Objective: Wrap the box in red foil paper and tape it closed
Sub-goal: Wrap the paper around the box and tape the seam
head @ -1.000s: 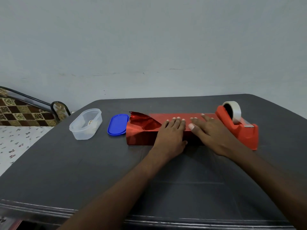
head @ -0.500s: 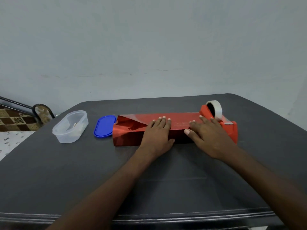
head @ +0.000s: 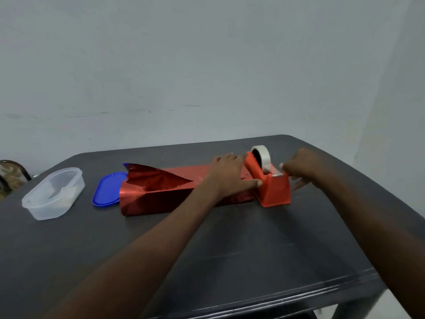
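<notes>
Red foil paper [head: 161,194] already covers the long box [head: 147,203], which lies across the middle of the dark table [head: 230,261] with its right end touching the orange tape dispenser [head: 273,189]. At the left end the foil stands open in a loose, ragged flap, so that end is not yet folded. A second ago both hands lay flat side by side on top of the box; now the right hand [head: 299,169] has left the paper and moved over to the dispenser, where its fingers are curled at the cutter end, apparently pinching the free end of the tape [head: 261,153], though the tape strip itself is too small to tell for sure. The left hand [head: 226,172] has slid to the right and presses down with straight fingers on the foil near the dispenser, its thumb reaching the dispenser's side; it grips nothing. I judge this shift to mean the long seam is folded and held in place, and the taping step is beginning. A clear plastic container [head: 53,194] and its blue lid [head: 108,189] sit to the left of the box, apart from the work.
</notes>
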`<state>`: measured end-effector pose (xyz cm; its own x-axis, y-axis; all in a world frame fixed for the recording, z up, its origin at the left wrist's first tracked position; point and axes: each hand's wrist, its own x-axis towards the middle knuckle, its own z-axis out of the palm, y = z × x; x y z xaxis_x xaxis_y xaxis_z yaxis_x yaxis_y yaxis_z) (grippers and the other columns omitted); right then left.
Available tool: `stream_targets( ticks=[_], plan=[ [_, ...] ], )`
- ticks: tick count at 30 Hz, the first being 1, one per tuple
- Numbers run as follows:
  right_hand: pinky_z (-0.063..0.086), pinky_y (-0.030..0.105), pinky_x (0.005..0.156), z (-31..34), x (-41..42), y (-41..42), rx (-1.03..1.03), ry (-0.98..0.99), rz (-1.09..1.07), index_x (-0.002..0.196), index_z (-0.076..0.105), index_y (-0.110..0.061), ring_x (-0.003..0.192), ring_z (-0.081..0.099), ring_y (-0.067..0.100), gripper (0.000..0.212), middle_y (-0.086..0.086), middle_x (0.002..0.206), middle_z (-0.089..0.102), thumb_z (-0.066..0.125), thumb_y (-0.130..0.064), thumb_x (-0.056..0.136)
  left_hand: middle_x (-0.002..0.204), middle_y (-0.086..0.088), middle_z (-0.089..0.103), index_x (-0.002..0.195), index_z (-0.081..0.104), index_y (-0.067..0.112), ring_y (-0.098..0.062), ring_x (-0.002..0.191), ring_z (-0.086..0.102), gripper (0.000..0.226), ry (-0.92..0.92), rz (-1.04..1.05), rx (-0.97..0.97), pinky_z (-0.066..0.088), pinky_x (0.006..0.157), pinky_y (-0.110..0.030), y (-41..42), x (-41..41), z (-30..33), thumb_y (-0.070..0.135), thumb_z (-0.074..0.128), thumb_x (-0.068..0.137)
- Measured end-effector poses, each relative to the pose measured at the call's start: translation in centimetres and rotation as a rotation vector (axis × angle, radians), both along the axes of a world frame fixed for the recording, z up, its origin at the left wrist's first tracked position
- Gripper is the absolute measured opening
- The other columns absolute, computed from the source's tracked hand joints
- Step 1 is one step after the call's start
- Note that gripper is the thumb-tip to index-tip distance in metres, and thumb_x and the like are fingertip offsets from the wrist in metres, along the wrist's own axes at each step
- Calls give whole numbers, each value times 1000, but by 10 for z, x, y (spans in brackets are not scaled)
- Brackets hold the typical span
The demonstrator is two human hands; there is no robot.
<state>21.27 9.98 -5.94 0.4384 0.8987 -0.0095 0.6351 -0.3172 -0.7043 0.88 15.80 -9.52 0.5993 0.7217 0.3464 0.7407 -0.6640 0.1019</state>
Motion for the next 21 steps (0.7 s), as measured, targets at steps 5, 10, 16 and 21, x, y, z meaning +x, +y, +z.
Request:
stream_targets(
  ticks=[5, 10, 16, 21],
  plan=[
    [61, 56, 67, 0, -3, 5, -100, 239, -38, 99, 63, 12, 78, 72, 46, 18, 30, 99, 66, 64, -4, 92, 164, -9, 13, 158, 9, 17, -27, 152, 9, 118, 66, -36, -107, 14, 119, -49, 10, 43, 1, 75, 65, 72],
    [61, 54, 71, 5, -9, 7, -157, 298, -35, 114, 57, 10, 85, 69, 48, 26, 30, 111, 60, 64, -1, 91, 165, -13, 1, 158, -5, 23, -29, 152, -1, 130, 154, -9, -137, 12, 119, -53, 21, 55, -2, 77, 69, 65],
    [60, 59, 63, -3, -10, 0, -33, 529, -80, 109, 59, 6, 91, 66, 41, 19, 24, 109, 60, 62, -1, 92, 165, -14, -3, 157, -10, 29, -30, 152, -4, 129, 128, 13, -130, 10, 121, -53, 21, 51, -9, 78, 67, 67],
    [58, 62, 71, -10, -10, -17, 198, 838, -125, 90, 60, -2, 94, 63, 34, 7, 17, 97, 58, 62, -3, 83, 165, -15, -7, 157, -12, 26, -29, 153, -5, 127, 116, -5, -114, 8, 122, -49, 19, 48, -13, 78, 65, 70]
  ],
)
